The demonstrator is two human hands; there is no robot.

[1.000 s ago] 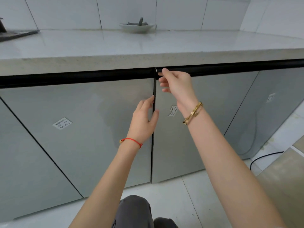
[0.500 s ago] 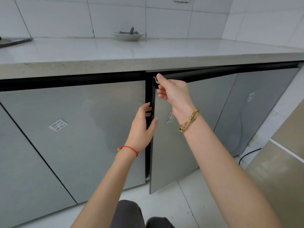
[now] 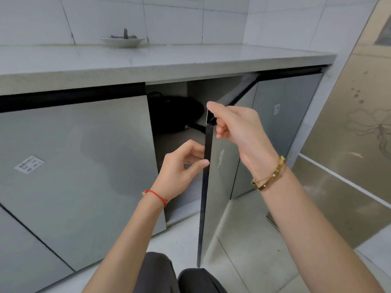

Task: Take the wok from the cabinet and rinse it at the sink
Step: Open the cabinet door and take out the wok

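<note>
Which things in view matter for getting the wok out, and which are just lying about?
For the job:
- dark round metal wok, on the shelf inside the cabinet
- open grey glossy cabinet door
- right hand, gripping the door's top corner
- left hand, fingers on the door's edge

Lying about:
- shallow white dish on the pale stone countertop
- closed grey cabinet door to the left
</note>
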